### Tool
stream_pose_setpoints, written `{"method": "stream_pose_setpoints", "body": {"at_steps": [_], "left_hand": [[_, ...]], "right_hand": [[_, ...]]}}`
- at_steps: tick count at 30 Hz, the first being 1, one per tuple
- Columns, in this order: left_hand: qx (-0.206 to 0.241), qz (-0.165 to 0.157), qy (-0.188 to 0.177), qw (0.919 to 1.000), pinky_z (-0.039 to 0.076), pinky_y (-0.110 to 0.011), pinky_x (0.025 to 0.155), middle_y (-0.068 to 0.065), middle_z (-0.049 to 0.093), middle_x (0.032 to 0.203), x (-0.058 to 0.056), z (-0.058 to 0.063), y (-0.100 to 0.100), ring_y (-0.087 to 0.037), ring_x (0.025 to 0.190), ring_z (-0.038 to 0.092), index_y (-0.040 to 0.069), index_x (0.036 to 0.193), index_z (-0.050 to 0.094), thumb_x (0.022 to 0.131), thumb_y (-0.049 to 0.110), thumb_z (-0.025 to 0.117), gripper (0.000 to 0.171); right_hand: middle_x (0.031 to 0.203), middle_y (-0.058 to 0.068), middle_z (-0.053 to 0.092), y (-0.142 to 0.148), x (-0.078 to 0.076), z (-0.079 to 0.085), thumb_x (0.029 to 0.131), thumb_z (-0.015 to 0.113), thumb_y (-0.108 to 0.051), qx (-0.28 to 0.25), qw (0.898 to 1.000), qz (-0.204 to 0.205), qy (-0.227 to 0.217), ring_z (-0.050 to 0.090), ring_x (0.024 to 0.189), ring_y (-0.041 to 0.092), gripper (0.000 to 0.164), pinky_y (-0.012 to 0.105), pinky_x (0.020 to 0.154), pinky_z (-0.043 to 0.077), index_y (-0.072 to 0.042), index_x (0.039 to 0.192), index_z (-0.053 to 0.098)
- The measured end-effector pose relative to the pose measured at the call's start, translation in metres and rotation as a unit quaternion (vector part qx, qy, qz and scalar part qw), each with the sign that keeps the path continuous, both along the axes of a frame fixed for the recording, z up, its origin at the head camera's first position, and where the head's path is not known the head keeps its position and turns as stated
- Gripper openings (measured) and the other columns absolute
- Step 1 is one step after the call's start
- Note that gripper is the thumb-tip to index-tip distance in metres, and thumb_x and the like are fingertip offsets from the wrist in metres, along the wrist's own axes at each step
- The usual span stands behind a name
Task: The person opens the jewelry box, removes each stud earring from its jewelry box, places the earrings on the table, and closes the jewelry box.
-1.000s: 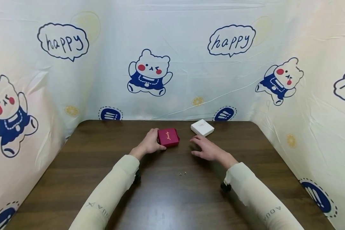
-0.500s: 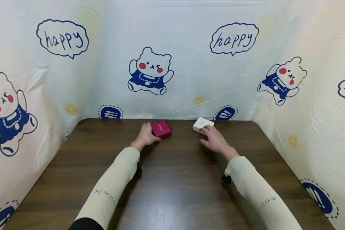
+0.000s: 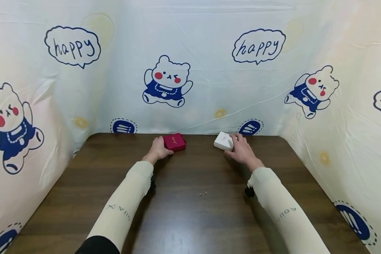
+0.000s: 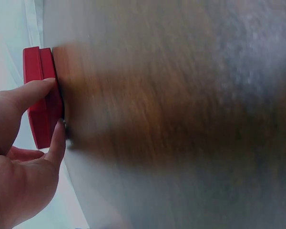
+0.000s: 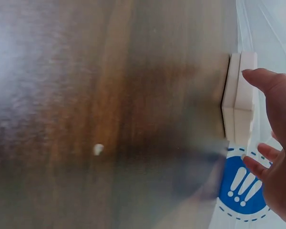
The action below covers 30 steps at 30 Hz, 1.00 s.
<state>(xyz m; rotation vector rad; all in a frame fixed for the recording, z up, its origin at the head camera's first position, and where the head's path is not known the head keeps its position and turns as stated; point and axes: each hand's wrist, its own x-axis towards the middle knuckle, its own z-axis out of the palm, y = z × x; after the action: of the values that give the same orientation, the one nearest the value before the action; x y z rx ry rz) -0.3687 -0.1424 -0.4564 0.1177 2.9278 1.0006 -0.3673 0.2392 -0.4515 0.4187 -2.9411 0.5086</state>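
My left hand (image 3: 159,150) grips a small dark red gift box (image 3: 175,142) with gold script on its lid, near the table's back edge. In the left wrist view, the thumb lies across the side of the box (image 4: 47,100), with the other fingers partly hidden behind it. My right hand (image 3: 240,150) holds a small white gift box (image 3: 223,140) by its right side. The right wrist view has the thumb on the side of the white box (image 5: 239,95), while two other fingers stand apart from it. Both boxes have their lids on.
Two tiny metallic pieces (image 3: 205,193), like stud earrings, lie on the dark wooden table (image 3: 184,218) between the forearms. A printed curtain (image 3: 209,88) hangs right behind the table's back edge and along both sides.
The left hand has shifted the red box back and to the left. My right hand has reached forward and taken hold of the white box, which has turned slightly.
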Motion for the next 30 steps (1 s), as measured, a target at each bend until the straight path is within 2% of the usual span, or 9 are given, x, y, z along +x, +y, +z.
{"method": "stream_pose_setpoints", "body": {"at_steps": [8, 13, 16, 21, 24, 30], "left_hand": [[0.0, -0.008, 0.0, 1.0, 0.043, -0.053, 0.107, -0.027, 0.051, 0.134, 0.003, 0.004, -0.005, -0.04, 0.125, 0.049, -0.009, 0.14, 0.04, 0.092, 0.015, 0.075, 0.064], [-0.01, -0.02, 0.01, 0.9997, 0.043, -0.053, 0.107, -0.027, 0.053, 0.13, 0.003, 0.003, -0.006, -0.041, 0.124, 0.051, -0.01, 0.137, 0.043, 0.093, 0.012, 0.071, 0.056], [-0.012, -0.022, 0.016, 0.9996, 0.043, -0.053, 0.107, -0.028, 0.054, 0.129, 0.003, 0.003, -0.006, -0.041, 0.122, 0.051, -0.011, 0.136, 0.044, 0.094, 0.01, 0.069, 0.054], [0.003, -0.016, 0.012, 0.9998, 0.043, -0.052, 0.108, -0.027, 0.051, 0.134, 0.006, 0.003, -0.005, -0.039, 0.125, 0.05, -0.009, 0.144, 0.038, 0.096, 0.009, 0.067, 0.059], [0.004, -0.018, 0.013, 0.9997, 0.043, -0.052, 0.109, -0.026, 0.049, 0.138, 0.008, 0.004, -0.005, -0.039, 0.127, 0.049, -0.006, 0.148, 0.034, 0.097, 0.01, 0.067, 0.063], [-0.005, -0.035, 0.029, 0.999, 0.043, -0.053, 0.108, -0.025, 0.046, 0.139, 0.012, 0.007, -0.002, -0.038, 0.127, 0.048, -0.005, 0.149, 0.035, 0.097, 0.012, 0.066, 0.063]], "right_hand": [[0.16, 0.026, 0.02, -0.005, -0.012, 0.0, 0.091, 0.077, -0.033, -0.021, 0.998, -0.009, -0.057, 0.033, 0.136, 0.046, 0.091, 0.062, 0.11, 0.036, -0.004, 0.159, 0.025], [0.162, 0.031, 0.013, -0.006, -0.018, -0.003, 0.09, 0.077, -0.035, -0.043, 0.995, -0.017, -0.084, 0.024, 0.143, 0.05, 0.097, 0.064, 0.112, 0.031, -0.001, 0.16, 0.019], [0.161, 0.032, 0.014, -0.005, -0.022, -0.007, 0.09, 0.077, -0.036, -0.051, 0.994, -0.021, -0.096, 0.022, 0.145, 0.05, 0.097, 0.063, 0.114, 0.029, -0.001, 0.16, 0.019], [0.151, 0.031, 0.026, -0.004, -0.027, -0.011, 0.088, 0.08, -0.03, -0.077, 0.992, -0.026, -0.097, 0.037, 0.134, 0.044, 0.091, 0.06, 0.112, 0.033, -0.003, 0.157, 0.027], [0.147, 0.029, 0.028, -0.006, -0.029, -0.014, 0.086, 0.082, -0.027, -0.093, 0.991, -0.021, -0.098, 0.043, 0.128, 0.042, 0.089, 0.059, 0.111, 0.036, -0.004, 0.155, 0.03], [0.146, 0.03, 0.03, -0.007, -0.024, -0.015, 0.084, 0.084, -0.025, -0.108, 0.99, -0.006, -0.096, 0.045, 0.127, 0.042, 0.088, 0.056, 0.111, 0.036, -0.001, 0.152, 0.033]]}}
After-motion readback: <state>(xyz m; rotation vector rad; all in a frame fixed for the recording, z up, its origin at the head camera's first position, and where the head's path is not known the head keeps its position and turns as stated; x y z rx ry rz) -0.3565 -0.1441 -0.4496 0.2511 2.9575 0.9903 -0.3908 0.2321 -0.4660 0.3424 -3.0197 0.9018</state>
